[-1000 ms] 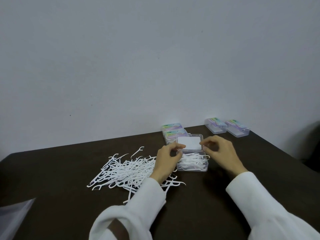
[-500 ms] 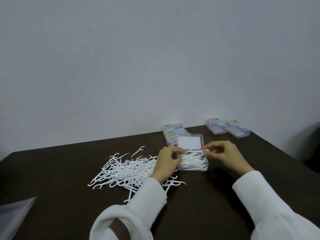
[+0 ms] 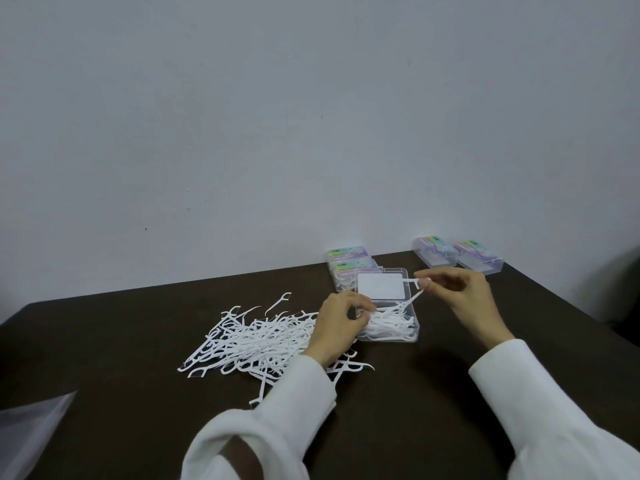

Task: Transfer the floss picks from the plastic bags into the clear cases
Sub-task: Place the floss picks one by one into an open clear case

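right hand point(image 3: 465, 299) pinches one thin white floss pick point(image 3: 414, 291) above the open clear case point(image 3: 388, 318) (glossy, rectangular) at frame centre; left hand point(image 3: 337, 325) curls its grip at the case's left edge. loose picks point(image 3: 256, 337) heap left on the dark matte tabletop point(image 3: 450, 410).

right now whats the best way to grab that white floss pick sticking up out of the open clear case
Pinch the raised head end of the white plastic floss pick, coming from above on the right, as the right hand does. Its handle slants down into the pile inside the open clear plastic case, so only the head end stands free.
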A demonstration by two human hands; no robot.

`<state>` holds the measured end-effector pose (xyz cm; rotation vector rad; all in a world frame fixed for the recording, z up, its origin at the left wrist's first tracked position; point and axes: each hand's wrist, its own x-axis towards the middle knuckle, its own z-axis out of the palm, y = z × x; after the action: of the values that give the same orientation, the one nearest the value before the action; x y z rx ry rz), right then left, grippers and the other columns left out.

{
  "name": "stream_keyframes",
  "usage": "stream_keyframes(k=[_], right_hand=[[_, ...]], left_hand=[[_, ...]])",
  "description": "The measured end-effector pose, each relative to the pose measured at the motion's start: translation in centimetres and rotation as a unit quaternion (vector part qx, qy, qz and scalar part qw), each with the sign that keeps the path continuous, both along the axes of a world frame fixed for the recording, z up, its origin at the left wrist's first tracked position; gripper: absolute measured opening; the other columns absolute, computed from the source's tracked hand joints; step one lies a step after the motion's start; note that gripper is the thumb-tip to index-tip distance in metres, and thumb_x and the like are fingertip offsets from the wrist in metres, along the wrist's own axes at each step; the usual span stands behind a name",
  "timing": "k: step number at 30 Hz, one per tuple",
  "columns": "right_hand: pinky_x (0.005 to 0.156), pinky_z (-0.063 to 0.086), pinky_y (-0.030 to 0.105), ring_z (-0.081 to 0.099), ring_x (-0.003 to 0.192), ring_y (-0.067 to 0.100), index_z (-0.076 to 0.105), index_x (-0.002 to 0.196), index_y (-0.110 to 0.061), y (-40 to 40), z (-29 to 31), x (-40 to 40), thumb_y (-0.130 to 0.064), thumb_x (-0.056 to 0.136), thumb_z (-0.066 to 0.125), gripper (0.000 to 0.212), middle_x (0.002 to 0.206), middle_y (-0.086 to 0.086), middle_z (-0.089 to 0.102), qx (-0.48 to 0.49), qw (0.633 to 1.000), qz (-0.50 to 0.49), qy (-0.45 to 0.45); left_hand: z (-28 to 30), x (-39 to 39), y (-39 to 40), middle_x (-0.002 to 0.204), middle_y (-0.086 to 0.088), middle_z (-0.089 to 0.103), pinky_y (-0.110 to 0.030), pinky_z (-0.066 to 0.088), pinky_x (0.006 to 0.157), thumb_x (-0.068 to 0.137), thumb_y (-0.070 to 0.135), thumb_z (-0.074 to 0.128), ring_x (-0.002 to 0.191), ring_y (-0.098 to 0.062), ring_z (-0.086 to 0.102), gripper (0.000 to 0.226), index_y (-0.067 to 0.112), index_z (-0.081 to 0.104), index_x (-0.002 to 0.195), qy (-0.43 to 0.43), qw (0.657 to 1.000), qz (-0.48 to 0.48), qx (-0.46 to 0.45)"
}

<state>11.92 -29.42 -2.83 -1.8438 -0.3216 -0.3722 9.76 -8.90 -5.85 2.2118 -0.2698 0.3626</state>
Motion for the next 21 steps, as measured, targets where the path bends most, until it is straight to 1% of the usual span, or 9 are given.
stream_keyframes(k=[2,4,6,11,14,16,18,19,21], right_hand=[[0.077,0.047,0.021,0.061,0.090,0.009,0.069,0.090,-0.025,-0.2,0.0,0.1,-0.013,0.082,0.067,0.015,0.091,-0.003,0.067,0.022,1.000,-0.012,-0.002],[0.083,0.048,0.026,0.060,0.093,0.012,0.069,0.091,-0.024,-0.3,0.0,0.2,-0.012,0.082,0.067,0.015,0.096,0.001,0.067,0.052,0.998,-0.025,-0.003],[0.086,0.048,0.031,0.059,0.094,0.012,0.068,0.092,-0.024,-0.4,0.1,0.2,-0.011,0.082,0.067,0.017,0.098,0.002,0.066,0.087,0.995,-0.047,-0.008],[0.088,0.048,0.032,0.060,0.095,0.016,0.067,0.095,-0.020,-0.3,0.2,0.1,-0.006,0.082,0.066,0.018,0.099,0.005,0.067,0.127,0.991,-0.052,-0.001],[0.085,0.050,0.029,0.062,0.088,0.012,0.068,0.092,-0.021,0.4,-0.2,0.0,-0.008,0.082,0.066,0.016,0.094,0.000,0.068,0.123,0.991,-0.038,0.026],[0.082,0.049,0.027,0.063,0.089,0.011,0.069,0.089,-0.023,0.8,-0.7,0.0,-0.011,0.082,0.067,0.014,0.091,-0.003,0.068,0.073,0.996,-0.026,0.038],[0.078,0.047,0.020,0.062,0.089,0.008,0.070,0.088,-0.023,1.2,-1.1,-0.1,-0.014,0.081,0.068,0.012,0.091,-0.005,0.068,-0.025,0.998,0.005,0.051],[0.076,0.046,0.017,0.062,0.090,0.007,0.071,0.089,-0.022,1.4,-1.3,-0.1,-0.015,0.081,0.069,0.011,0.092,-0.005,0.069,-0.072,0.995,0.026,0.057],[0.076,0.046,0.014,0.062,0.090,0.006,0.072,0.090,-0.021,1.8,-1.6,-0.1,-0.016,0.081,0.070,0.011,0.092,-0.006,0.069,-0.134,0.989,0.048,0.051]], left_hand=[[0.0,0.0,0.0,0.111,0.008,0.066,-0.023,0.040,0.095,0.088,0.014,0.063,0.106,-0.006,0.054,0.016,0.021,0.074,0.098,-0.003,1.000,0.001,0.005],[0.0,0.0,0.0,0.111,0.009,0.065,-0.022,0.038,0.094,0.089,0.015,0.062,0.106,-0.005,0.052,0.016,0.022,0.074,0.098,-0.002,1.000,0.004,0.009],[0.0,0.1,0.0,0.111,0.009,0.065,-0.022,0.036,0.094,0.089,0.016,0.062,0.107,-0.006,0.052,0.016,0.023,0.073,0.097,0.002,1.000,0.003,0.008],[-0.2,0.1,0.0,0.108,0.011,0.065,-0.031,0.042,0.097,0.086,0.019,0.067,0.107,-0.009,0.054,0.013,0.028,0.074,0.092,0.004,1.000,0.001,0.004],[-0.1,0.0,0.0,0.107,0.010,0.065,-0.029,0.042,0.096,0.085,0.018,0.067,0.106,-0.008,0.054,0.012,0.026,0.074,0.091,0.008,1.000,-0.001,0.001],[0.0,0.0,0.0,0.106,0.011,0.065,-0.019,0.041,0.089,0.086,0.017,0.066,0.103,-0.003,0.054,0.011,0.023,0.073,0.092,0.007,1.000,0.009,-0.007],[0.2,-0.1,0.1,0.102,0.012,0.064,-0.003,0.036,0.077,0.086,0.012,0.065,0.095,0.004,0.052,0.013,0.021,0.070,0.094,0.015,0.999,0.025,-0.033],[0.2,-0.1,0.1,0.100,0.012,0.064,0.000,0.037,0.073,0.085,0.008,0.064,0.091,0.006,0.053,0.016,0.020,0.069,0.094,0.017,0.998,0.031,-0.048],[0.2,-0.1,0.2,0.096,0.012,0.063,0.000,0.040,0.070,0.083,0.003,0.064,0.087,0.007,0.055,0.021,0.018,0.066,0.098,0.020,0.997,0.035,-0.064]])
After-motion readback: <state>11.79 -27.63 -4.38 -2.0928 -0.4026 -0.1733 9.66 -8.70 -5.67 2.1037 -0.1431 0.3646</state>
